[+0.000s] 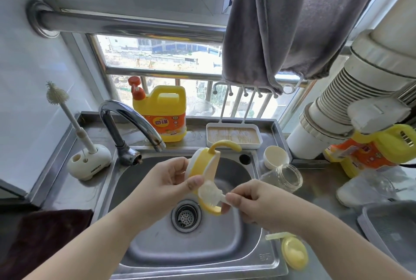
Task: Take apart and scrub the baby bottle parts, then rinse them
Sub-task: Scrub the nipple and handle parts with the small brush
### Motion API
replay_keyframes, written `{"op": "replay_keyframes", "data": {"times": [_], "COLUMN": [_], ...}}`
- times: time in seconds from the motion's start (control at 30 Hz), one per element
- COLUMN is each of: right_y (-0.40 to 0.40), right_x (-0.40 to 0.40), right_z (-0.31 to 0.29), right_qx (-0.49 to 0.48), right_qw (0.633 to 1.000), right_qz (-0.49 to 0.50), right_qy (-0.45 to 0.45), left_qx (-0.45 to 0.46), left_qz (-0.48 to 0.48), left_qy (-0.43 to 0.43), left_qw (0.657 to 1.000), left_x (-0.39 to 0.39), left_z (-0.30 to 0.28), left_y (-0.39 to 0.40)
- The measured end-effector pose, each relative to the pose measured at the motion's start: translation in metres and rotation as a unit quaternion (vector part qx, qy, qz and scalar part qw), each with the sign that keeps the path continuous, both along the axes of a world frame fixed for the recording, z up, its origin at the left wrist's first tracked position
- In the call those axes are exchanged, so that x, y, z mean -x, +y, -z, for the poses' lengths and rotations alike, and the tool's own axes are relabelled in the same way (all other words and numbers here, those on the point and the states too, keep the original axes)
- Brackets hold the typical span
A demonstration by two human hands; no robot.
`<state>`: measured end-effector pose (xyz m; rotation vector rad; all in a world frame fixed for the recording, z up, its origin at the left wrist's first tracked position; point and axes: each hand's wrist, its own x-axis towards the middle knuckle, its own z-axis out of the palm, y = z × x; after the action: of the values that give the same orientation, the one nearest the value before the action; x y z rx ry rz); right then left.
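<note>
Bottle collar with handles, yellow and white, held over the sink, just above the drain. Risk, as I judge it: the part looks wet, so a hard stroke could twist it free and drop it into the basin. Left hand: fingers curled round the collar, thumb pressed on its rim. Right hand: fingers pinched narrow on the stem of the small white brush, its head against the collar's inner edge.
</note>
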<state>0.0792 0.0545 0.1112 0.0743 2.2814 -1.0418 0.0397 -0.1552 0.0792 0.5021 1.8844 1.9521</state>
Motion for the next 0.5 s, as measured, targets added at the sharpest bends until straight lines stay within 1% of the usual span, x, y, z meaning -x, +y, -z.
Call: {"op": "replay_keyframes", "data": {"times": [0.03,0.07,0.1,0.13,0.17,0.2,0.23,0.27,0.3,0.33,0.37,0.43,0.5], "right_y": [0.0,0.001,0.005,0.009,0.01,0.01,0.008,0.005,0.003,0.0,-0.001,-0.005,-0.007], "right_x": [0.002,0.003,0.005,0.008,0.008,0.008,0.007,0.007,0.006,0.003,0.0,-0.005,-0.008], "right_z": [0.0,-0.001,0.001,0.003,0.003,0.001,0.001,0.001,0.002,0.005,0.008,0.007,0.003], "right_qx": [-0.081,-0.177,-0.286,-0.378,-0.413,-0.416,-0.404,-0.374,-0.328,-0.248,-0.17,-0.065,0.045], "right_qw": [0.993,0.968,0.917,0.854,0.812,0.793,0.798,0.83,0.873,0.925,0.964,0.993,0.999], "right_qz": [-0.034,-0.066,-0.088,-0.106,-0.113,-0.109,-0.094,-0.071,-0.045,-0.025,-0.011,-0.005,0.027], "right_qy": [0.075,0.167,0.265,0.342,0.397,0.431,0.437,0.408,0.358,0.286,0.206,0.099,0.005], "left_qx": [0.003,0.005,0.006,0.005,0.002,-0.001,-0.005,-0.008,-0.008,-0.005,-0.003,-0.007,0.0], "left_qz": [0.001,0.004,0.007,0.01,0.011,0.011,0.009,0.006,0.0,-0.005,-0.01,-0.017,-0.017], "left_qy": [-0.011,-0.027,-0.044,-0.06,-0.073,-0.08,-0.079,-0.071,-0.057,-0.041,-0.028,-0.013,0.005], "left_qw": [1.0,1.0,0.999,0.998,0.997,0.997,0.997,0.997,0.998,0.999,1.0,1.0,1.0], "left_x": [0.0,0.001,0.001,0.002,0.004,0.005,0.006,0.006,0.007,0.007,0.006,0.003,0.0], "left_z": [0.001,0.001,0.003,0.004,0.004,0.004,0.002,0.0,-0.001,-0.002,-0.002,-0.001,0.001], "left_y": [0.0,0.0,0.001,0.002,0.002,0.001,0.001,0.002,0.002,0.002,0.002,0.003,0.004]}}
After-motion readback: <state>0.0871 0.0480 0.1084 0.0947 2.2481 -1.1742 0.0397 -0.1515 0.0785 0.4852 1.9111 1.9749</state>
